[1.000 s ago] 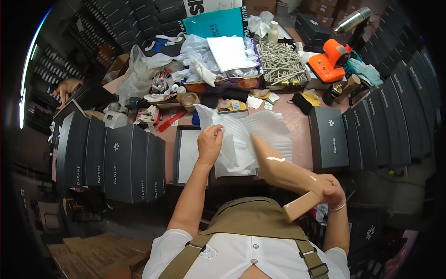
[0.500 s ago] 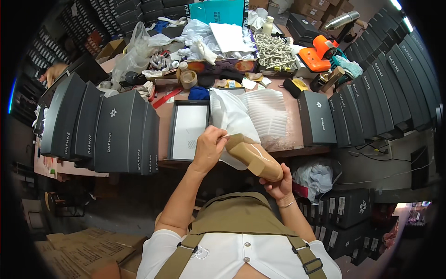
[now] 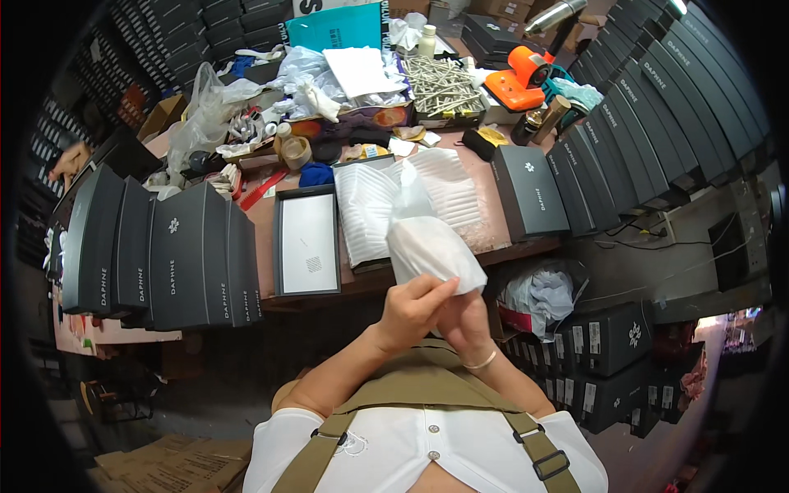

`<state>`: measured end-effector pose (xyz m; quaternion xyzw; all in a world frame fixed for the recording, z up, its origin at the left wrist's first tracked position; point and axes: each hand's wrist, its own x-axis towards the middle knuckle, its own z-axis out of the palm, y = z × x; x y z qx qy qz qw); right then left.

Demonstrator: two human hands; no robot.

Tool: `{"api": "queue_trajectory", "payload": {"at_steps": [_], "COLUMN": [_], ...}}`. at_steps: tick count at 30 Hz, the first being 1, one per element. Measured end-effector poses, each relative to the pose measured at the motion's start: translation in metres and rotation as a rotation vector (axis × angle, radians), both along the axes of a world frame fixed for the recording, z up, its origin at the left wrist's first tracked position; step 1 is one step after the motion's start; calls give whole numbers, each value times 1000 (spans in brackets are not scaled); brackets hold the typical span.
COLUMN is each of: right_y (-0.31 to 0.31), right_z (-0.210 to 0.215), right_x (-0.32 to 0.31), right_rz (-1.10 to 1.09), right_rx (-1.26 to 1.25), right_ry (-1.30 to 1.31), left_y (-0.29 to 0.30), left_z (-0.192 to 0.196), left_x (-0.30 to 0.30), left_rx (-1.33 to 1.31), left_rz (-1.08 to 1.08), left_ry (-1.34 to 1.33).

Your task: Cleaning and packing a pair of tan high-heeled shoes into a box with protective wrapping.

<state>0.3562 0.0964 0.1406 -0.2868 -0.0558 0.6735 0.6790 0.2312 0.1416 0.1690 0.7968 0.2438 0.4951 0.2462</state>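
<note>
In front of my chest I hold a white thin shoe bag point(image 3: 431, 246) with a shoe's shape inside; the shoe itself is hidden. My left hand point(image 3: 409, 311) pinches the bag's near edge with thumb and fingers. Just right of it, my right hand point(image 3: 467, 324) lies around the near end of the bag from below, partly covered by it. Behind the bag a white ribbed padding sheet point(image 3: 448, 185) spreads over a dark shoe box on the bench. To its left rests a shallow dark box part point(image 3: 282, 246) with a white inside.
Upright dark shoe boxes point(image 3: 189, 255) stand at the left, and a long row point(image 3: 645, 135) lines the right. Across the back are a tray of pale sticks point(image 3: 444, 86), an orange device point(image 3: 518, 86), bottles and crumpled paper. A filled plastic bag point(image 3: 538, 296) hangs below the bench's right edge.
The tan shoe, showing half a second ago, is now inside the white bag. My left hand has moved down and right, beside my right hand. The view has shifted to the right.
</note>
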Motion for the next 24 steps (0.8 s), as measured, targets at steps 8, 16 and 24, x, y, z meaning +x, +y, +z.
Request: {"api": "queue_trajectory", "payload": {"at_steps": [8,16,24], "right_y": [-5,18,78], "right_z": [-61,-83,-72], "right_x": [26,34,-26], "right_rz": [-17,37,509], "right_rx": [318,552,855], "right_ry": [-619,-1934,-1572], "left_y": [-20,-1,42], "left_z": [-22,-30,-95], "left_x": [-4,-43,-57], "left_rx": [28,-41,-1532], "left_rz": [-127,-228,56], "left_ry": [-35,109,-962]}}
